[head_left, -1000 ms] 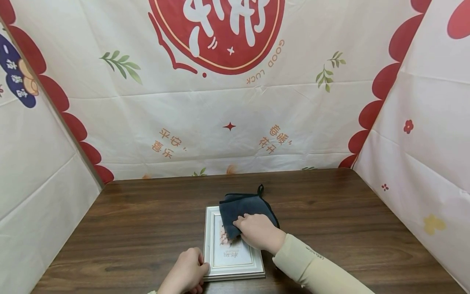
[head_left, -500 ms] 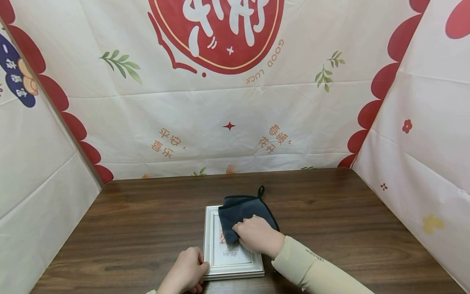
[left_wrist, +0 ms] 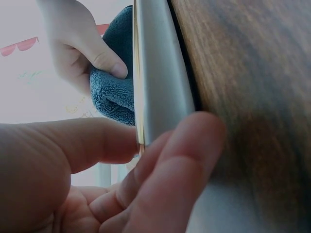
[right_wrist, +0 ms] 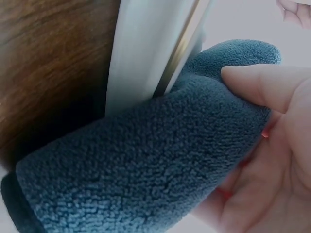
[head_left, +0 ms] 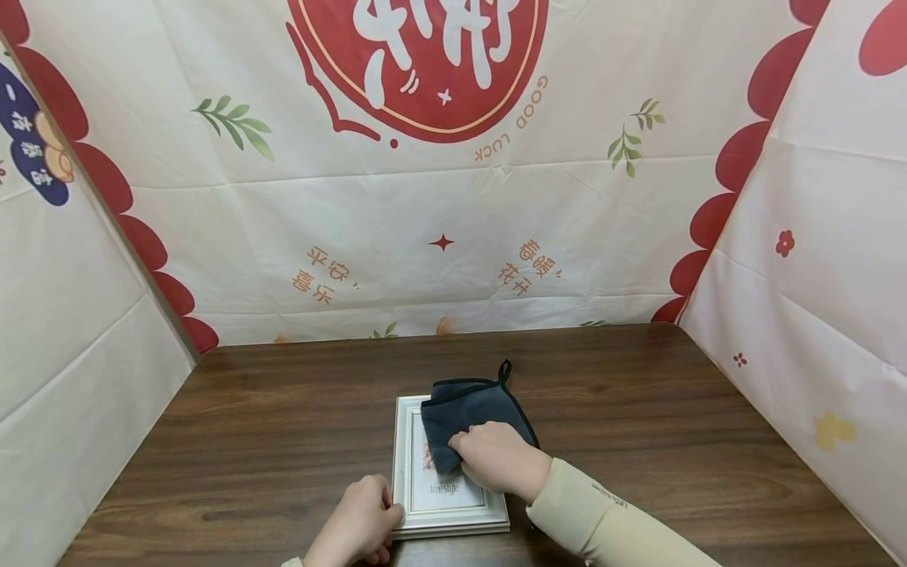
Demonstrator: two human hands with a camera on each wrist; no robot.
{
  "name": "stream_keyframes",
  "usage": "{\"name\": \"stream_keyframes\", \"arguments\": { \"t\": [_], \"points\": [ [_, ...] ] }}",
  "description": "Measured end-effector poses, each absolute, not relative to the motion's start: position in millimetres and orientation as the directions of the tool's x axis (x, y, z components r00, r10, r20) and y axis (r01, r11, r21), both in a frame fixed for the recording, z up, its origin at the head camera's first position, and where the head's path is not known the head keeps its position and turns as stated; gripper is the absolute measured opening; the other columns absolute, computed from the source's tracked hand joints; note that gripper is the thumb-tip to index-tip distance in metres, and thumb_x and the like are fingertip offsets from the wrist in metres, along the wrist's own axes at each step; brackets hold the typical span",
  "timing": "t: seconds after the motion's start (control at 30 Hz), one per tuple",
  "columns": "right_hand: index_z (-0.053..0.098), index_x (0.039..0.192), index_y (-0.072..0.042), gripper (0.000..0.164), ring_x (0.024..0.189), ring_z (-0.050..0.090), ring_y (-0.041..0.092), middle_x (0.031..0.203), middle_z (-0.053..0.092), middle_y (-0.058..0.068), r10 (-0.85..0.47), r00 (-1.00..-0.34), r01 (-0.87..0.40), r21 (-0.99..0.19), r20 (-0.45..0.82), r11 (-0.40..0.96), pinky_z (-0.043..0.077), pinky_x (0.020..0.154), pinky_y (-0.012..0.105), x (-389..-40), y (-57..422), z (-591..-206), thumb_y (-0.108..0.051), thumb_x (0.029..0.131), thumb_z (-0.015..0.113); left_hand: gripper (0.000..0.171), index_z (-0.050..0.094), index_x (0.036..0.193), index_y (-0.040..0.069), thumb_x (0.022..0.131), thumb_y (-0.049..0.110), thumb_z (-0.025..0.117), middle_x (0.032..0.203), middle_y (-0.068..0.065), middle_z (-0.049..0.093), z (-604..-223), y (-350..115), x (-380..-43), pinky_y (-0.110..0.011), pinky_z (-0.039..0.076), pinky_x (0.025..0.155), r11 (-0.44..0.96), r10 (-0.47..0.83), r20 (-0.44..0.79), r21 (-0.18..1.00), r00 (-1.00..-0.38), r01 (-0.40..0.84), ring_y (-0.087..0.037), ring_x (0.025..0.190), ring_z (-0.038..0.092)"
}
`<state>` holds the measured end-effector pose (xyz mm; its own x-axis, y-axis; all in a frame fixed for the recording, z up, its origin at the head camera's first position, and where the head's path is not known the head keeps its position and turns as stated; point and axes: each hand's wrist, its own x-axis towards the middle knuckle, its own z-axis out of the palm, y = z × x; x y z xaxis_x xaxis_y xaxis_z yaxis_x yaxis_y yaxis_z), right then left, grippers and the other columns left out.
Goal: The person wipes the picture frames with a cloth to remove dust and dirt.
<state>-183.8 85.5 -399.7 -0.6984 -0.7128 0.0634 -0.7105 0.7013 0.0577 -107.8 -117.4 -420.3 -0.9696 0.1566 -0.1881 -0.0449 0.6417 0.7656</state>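
Note:
A white picture frame (head_left: pixel 453 520) with a gold inner line lies flat on the table, its print partly covered. My left hand (head_left: pixel 361 520) pinches the frame's lower left corner; in the left wrist view the thumb is on its face and the fingers (left_wrist: pixel 194 141) lie along its outer side. A folded dark blue-grey cloth (head_left: pixel 475 405) with black edging and a hanging loop drapes over the frame's upper right part. My right hand (head_left: pixel 499 457) grips this cloth and holds it against the frame; the right wrist view shows the thumb (right_wrist: pixel 257 85) pressed into the fleecy fabric (right_wrist: pixel 136 165).
The dark wood-grain table (head_left: pixel 283 425) spreads out on all sides of the frame. A printed white curtain (head_left: pixel 397 213) stands along the back edge, with more white fabric at the left (head_left: pixel 64 331) and right (head_left: pixel 815 315).
My right hand has slid slightly toward me with the cloth, whose edge now sits a little lower on the print. The left hand and the picture frame stay nearly in place.

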Motion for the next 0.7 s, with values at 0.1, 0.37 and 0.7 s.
{"name": "stream_keyframes", "arguments": {
  "t": [0.1, 0.37, 0.7],
  "points": [
    [0.067, 0.089, -0.016, 0.012, 0.061, 0.056, 0.012, 0.074, 0.063, -0.001, -0.721, -0.689, -0.719, 0.059, 0.073, 0.693, 0.045, 0.052, 0.025, -182, 86, -399, -0.016, 0.083, 0.056, 0.01, 0.044, 0.067, 0.005, 0.074, 0.006, 0.05, 0.042, -0.003, 0.05, -420, -117, -108, -0.025, 0.041, 0.03, 0.642, 0.157, -0.184, 0.766, -0.97, -0.041, -0.008, 0.031, 0.048],
    [0.066, 0.083, -0.017, 0.009, 0.053, 0.052, 0.009, 0.065, 0.059, -0.002, -0.743, -0.663, -0.74, 0.077, 0.092, 0.669, 0.04, 0.047, 0.022, -174, 85, -394, -0.015, 0.08, 0.058, 0.009, 0.043, 0.066, 0.005, 0.073, 0.005, 0.049, 0.04, -0.002, 0.049, -421, -117, -106, -0.025, 0.041, 0.03, 0.639, 0.147, -0.169, 0.768, -0.975, -0.037, -0.008, 0.03, 0.048],
    [0.063, 0.075, -0.017, 0.004, 0.043, 0.038, 0.005, 0.054, 0.05, -0.004, -0.77, -0.629, -0.77, 0.048, 0.106, 0.636, 0.03, 0.039, 0.02, -167, 86, -396, -0.014, 0.077, 0.06, 0.01, 0.043, 0.066, 0.005, 0.073, 0.005, 0.05, 0.04, -0.001, 0.049, -420, -117, -106, -0.025, 0.041, 0.03, 0.638, 0.147, -0.172, 0.769, -0.974, -0.039, -0.008, 0.03, 0.048]
  ]
}}
